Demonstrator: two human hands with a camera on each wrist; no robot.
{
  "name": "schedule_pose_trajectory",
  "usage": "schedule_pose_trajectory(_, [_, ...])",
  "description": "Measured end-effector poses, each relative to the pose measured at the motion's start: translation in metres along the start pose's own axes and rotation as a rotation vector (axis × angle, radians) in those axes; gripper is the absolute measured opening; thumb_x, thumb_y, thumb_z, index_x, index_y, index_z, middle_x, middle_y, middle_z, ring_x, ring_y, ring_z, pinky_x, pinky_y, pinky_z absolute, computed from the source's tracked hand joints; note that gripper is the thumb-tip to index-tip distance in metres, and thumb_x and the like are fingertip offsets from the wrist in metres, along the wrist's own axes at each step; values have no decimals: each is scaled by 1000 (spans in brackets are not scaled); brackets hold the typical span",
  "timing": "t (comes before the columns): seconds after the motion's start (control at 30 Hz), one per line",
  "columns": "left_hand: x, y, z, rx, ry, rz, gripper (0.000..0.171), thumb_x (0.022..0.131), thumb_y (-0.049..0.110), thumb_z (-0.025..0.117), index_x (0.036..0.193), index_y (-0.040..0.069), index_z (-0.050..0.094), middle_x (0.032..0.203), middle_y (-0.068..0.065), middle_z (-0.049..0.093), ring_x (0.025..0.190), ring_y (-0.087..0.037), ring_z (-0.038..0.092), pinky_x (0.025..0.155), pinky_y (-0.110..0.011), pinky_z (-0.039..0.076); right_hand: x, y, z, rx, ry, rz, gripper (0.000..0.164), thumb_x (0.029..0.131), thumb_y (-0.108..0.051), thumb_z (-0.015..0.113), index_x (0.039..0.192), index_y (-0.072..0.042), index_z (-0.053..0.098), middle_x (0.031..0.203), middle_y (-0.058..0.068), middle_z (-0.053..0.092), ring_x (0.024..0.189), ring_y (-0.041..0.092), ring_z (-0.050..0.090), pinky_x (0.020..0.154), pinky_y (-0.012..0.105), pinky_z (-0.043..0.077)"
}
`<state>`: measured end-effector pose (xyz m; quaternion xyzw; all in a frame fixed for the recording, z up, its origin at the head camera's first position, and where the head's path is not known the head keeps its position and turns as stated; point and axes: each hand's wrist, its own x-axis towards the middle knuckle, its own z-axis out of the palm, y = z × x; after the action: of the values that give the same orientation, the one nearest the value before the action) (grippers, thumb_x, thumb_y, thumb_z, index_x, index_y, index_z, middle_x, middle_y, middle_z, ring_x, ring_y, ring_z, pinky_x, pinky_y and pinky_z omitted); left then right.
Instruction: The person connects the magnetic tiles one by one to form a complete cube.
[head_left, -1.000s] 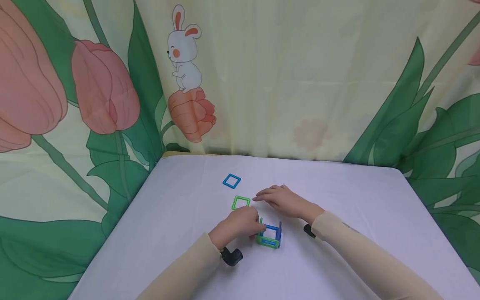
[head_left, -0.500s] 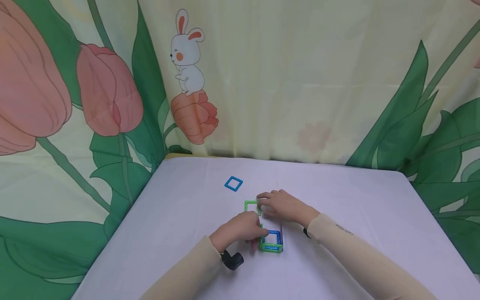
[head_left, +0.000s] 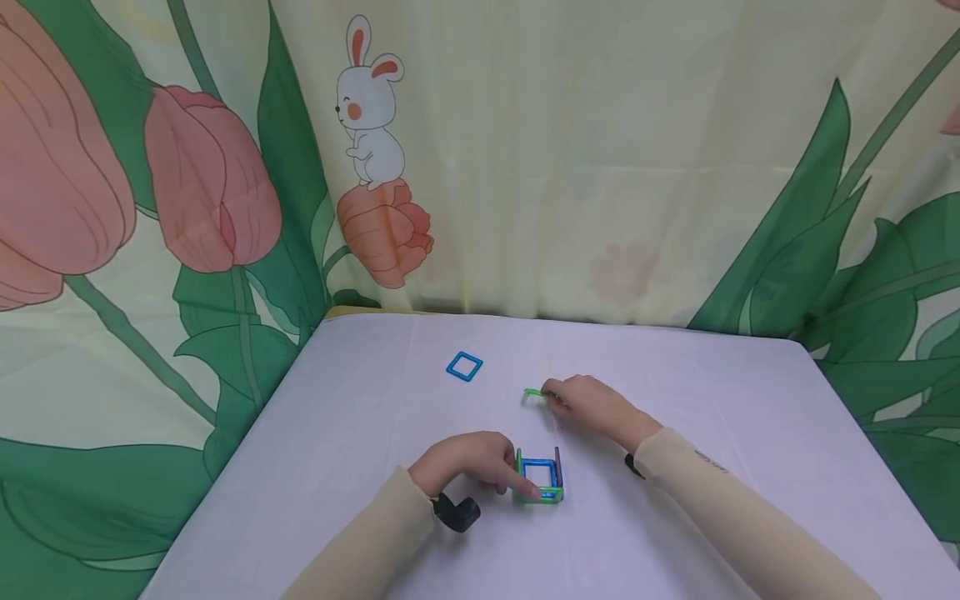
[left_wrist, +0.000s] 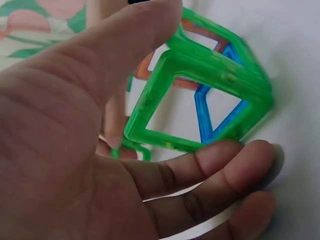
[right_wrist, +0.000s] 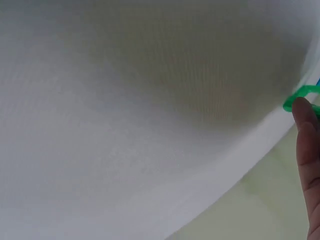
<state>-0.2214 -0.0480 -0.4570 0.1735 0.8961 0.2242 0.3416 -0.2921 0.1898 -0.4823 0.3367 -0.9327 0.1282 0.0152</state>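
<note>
An open box of magnetic tiles [head_left: 557, 479] stands on the table, with green square tiles at its front and left, a blue tile at its base and a reddish-purple one at its right. My left hand [head_left: 476, 460] holds its front left corner. In the left wrist view, the thumb lies over the upper edge of the green tiles [left_wrist: 215, 67], while the fingers [left_wrist: 250, 165] bend near their lower edge. Farther back, my right hand [head_left: 596, 408] pinches a green square tile [head_left: 533, 392], seen nearly edge-on and partly hidden by the fingers.
A single blue square tile [head_left: 464, 367] lies on the white-covered table [head_left: 360, 400], toward the back. Behind the table hangs a curtain [head_left: 525, 167] printed with tulips and a rabbit. Black wrist cameras are strapped under both forearms.
My right hand has taken hold of the green tile that lay flat and moved it right and back. The left thumb has shifted forward on the box, toward its front tile.
</note>
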Motion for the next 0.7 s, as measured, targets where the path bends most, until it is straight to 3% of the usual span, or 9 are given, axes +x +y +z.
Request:
schedule_pose_trajectory(0.17, [5,-4,1,-29,-16,5,45,80,58,80,85,15,67,78,-1,71,75,-15,58,67,-29,42,-4,4,-8,92,47,22,14,99,-9,63,111,-10,71,76,-9,62,64,5,46,65,23,45])
schedule_pose_trajectory(0.37, [8,-6,2,-49,-28,8,46,81,58,80,87,15,66,78,-2,68,75,-17,58,66,-29,42,-11,0,-10,182,-3,58,16,100,-13,64,114,-11,72,81,-10,67,66,4,50,68,22,47])
schedule_pose_trajectory(0.7, [7,-5,3,-49,-18,2,46,80,58,80,88,15,65,76,-2,68,75,-18,58,66,-30,41,-27,-12,-7,271,-74,-1,17,102,-13,62,115,-10,72,78,-9,65,67,-1,48,68,21,46])
